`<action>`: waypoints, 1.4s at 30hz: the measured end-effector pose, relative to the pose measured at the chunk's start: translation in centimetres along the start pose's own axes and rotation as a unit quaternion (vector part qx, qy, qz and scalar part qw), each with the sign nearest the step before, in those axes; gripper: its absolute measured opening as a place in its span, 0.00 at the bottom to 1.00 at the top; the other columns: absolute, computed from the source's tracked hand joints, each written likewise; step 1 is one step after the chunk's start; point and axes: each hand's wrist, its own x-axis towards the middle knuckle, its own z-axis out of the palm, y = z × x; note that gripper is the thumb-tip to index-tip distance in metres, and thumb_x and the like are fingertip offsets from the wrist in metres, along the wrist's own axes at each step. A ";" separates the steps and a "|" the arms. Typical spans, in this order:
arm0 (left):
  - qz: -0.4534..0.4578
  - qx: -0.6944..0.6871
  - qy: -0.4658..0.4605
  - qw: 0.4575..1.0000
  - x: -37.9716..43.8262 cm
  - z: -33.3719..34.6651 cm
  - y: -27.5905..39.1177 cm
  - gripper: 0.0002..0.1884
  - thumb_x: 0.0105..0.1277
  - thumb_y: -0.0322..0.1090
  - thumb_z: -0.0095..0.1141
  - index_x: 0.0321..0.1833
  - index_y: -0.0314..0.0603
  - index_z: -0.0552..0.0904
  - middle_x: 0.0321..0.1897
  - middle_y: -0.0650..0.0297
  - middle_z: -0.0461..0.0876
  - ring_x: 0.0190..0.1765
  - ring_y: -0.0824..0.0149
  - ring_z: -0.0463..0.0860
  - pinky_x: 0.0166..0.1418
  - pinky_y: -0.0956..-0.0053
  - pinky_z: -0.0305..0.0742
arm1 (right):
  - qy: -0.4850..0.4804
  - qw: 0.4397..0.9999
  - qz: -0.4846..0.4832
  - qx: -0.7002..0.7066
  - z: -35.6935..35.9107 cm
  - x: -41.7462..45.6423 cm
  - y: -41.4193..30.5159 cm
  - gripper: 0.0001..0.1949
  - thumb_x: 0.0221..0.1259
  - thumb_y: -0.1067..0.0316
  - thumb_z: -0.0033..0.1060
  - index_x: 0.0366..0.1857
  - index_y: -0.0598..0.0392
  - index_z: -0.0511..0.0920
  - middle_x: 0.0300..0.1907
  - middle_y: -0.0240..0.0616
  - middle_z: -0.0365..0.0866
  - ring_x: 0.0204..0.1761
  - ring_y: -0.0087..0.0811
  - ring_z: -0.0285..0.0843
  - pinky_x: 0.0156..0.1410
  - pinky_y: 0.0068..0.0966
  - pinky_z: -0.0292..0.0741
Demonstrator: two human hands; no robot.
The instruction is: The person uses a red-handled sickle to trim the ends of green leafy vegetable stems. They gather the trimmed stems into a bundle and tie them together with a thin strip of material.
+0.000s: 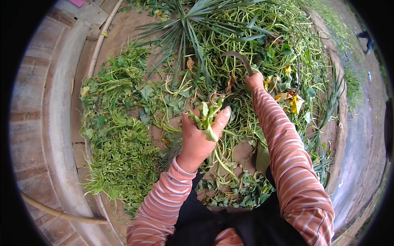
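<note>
My left hand [200, 138] is closed around a small bunch of green leafy stems [207, 118], whose ends stick up past the thumb. Farther out and to the right, my right hand [255, 81] grips a sickle; its handle is hidden in the fist. The dark curved sickle blade [238, 56] reaches up and left over a large heap of tangled green vines [286, 46]. Loose vine stems and leaves [226, 163] lie on the ground below my left hand.
Cut greens [123, 153] are piled in bundles at the left. A fan-shaped palm leaf [186, 18] lies across the heap's far side. Long poles [100, 43] and a concrete ledge [66, 77] border the left. Yellowed leaves [295, 103] lie beside my right forearm; a wet path [360, 138] runs along the right.
</note>
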 end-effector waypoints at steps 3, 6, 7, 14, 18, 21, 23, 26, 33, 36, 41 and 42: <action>-0.001 0.038 -0.027 0.999 0.1 -0.3 -0.1 0.06 0.60 0.31 0.59 0.29 0.37 0.77 0.18 0.74 0.73 0.23 0.82 0.66 0.26 0.83 0.62 | 0.002 0.998 -0.043 0.038 -0.9 -0.7 -0.8 0.15 0.49 0.60 0.62 0.32 0.62 0.81 0.25 0.45 0.81 0.29 0.38 0.81 0.39 0.31 0.74; 0.015 -0.010 -0.045 0.999 0.5 -0.1 0.0 0.05 0.59 0.30 0.59 0.29 0.37 0.78 0.18 0.73 0.74 0.23 0.82 0.67 0.26 0.83 0.63 | -0.071 0.980 0.017 0.183 -2.9 -2.1 -1.7 0.12 0.49 0.63 0.65 0.28 0.63 0.80 0.18 0.34 0.76 0.18 0.22 0.71 0.24 0.23 0.68; 0.042 0.017 -0.041 0.998 0.5 -0.3 0.4 0.05 0.59 0.29 0.58 0.30 0.36 0.78 0.19 0.71 0.75 0.23 0.81 0.69 0.27 0.81 0.65 | -0.083 0.968 -0.006 0.237 -3.7 -3.5 -3.0 0.10 0.51 0.63 0.64 0.25 0.61 0.79 0.15 0.31 0.73 0.13 0.22 0.66 0.19 0.22 0.63; 0.116 -0.018 -0.027 0.993 1.2 0.8 -0.1 0.11 0.61 0.37 0.58 0.26 0.37 0.76 0.15 0.73 0.71 0.22 0.80 0.63 0.26 0.79 0.62 | -0.134 0.890 -0.035 0.435 -16.6 -15.0 -9.5 0.11 0.57 0.63 0.59 0.21 0.54 0.72 0.10 0.28 0.67 0.08 0.20 0.60 0.12 0.18 0.58; 0.157 -0.122 -0.057 0.978 1.3 1.3 -0.2 0.07 0.60 0.33 0.58 0.32 0.36 0.79 0.18 0.70 0.74 0.25 0.79 0.67 0.29 0.80 0.65 | -0.171 0.895 -0.072 0.404 -21.1 -23.8 -12.0 0.12 0.58 0.62 0.57 0.20 0.55 0.74 0.09 0.28 0.67 0.08 0.19 0.61 0.13 0.17 0.58; 0.227 -0.013 -0.066 0.971 0.8 1.2 0.4 0.07 0.60 0.29 0.57 0.38 0.32 0.79 0.33 0.64 0.81 0.32 0.76 0.78 0.36 0.82 0.73 | -0.207 0.874 -0.039 0.438 -21.2 -27.6 -11.7 0.13 0.58 0.62 0.57 0.19 0.56 0.74 0.09 0.27 0.65 0.08 0.18 0.60 0.14 0.16 0.58; 0.289 0.055 -0.086 0.952 0.6 1.5 1.3 0.07 0.55 0.25 0.58 0.37 0.34 0.79 0.31 0.64 0.78 0.36 0.72 0.77 0.42 0.79 0.72 | -0.236 0.862 -0.027 0.448 -20.8 -27.9 -10.8 0.13 0.57 0.62 0.58 0.18 0.56 0.73 0.09 0.27 0.63 0.09 0.19 0.59 0.15 0.16 0.59; 0.348 0.069 -0.138 0.925 0.8 1.8 0.7 0.10 0.51 0.23 0.58 0.38 0.35 0.80 0.35 0.62 0.77 0.39 0.68 0.77 0.45 0.77 0.71 | -0.281 0.834 -0.017 0.475 -19.7 -27.5 -10.0 0.13 0.58 0.62 0.57 0.17 0.55 0.73 0.08 0.27 0.62 0.09 0.20 0.58 0.16 0.18 0.60; 0.369 0.128 -0.198 0.899 1.5 2.1 0.4 0.13 0.48 0.21 0.62 0.39 0.37 0.81 0.36 0.62 0.78 0.43 0.65 0.78 0.48 0.75 0.72 | -0.345 0.800 -0.024 0.491 -20.1 -25.6 -9.9 0.14 0.57 0.62 0.58 0.16 0.57 0.72 0.07 0.28 0.61 0.07 0.21 0.57 0.14 0.19 0.58; 0.384 0.153 -0.190 0.890 1.7 2.4 0.3 0.14 0.46 0.21 0.62 0.38 0.36 0.80 0.35 0.61 0.79 0.43 0.62 0.77 0.50 0.72 0.70 | -0.354 0.802 -0.028 0.481 -20.2 -25.3 -9.7 0.15 0.58 0.60 0.58 0.16 0.56 0.72 0.07 0.27 0.61 0.06 0.20 0.56 0.14 0.18 0.58; 0.386 0.164 -0.186 0.889 1.8 2.7 0.4 0.14 0.45 0.21 0.62 0.38 0.35 0.79 0.34 0.60 0.79 0.43 0.60 0.76 0.52 0.69 0.69 | -0.378 0.783 -0.039 0.493 -19.9 -25.0 -9.4 0.17 0.61 0.57 0.54 0.16 0.54 0.70 0.07 0.25 0.59 0.07 0.19 0.56 0.15 0.18 0.57; 0.387 0.169 -0.183 0.888 1.8 2.7 0.4 0.14 0.45 0.21 0.62 0.38 0.35 0.79 0.34 0.60 0.79 0.43 0.61 0.76 0.51 0.70 0.69 | -0.384 0.777 -0.039 0.498 -19.9 -25.0 -9.3 0.18 0.62 0.56 0.53 0.17 0.54 0.70 0.07 0.25 0.59 0.08 0.19 0.56 0.15 0.18 0.57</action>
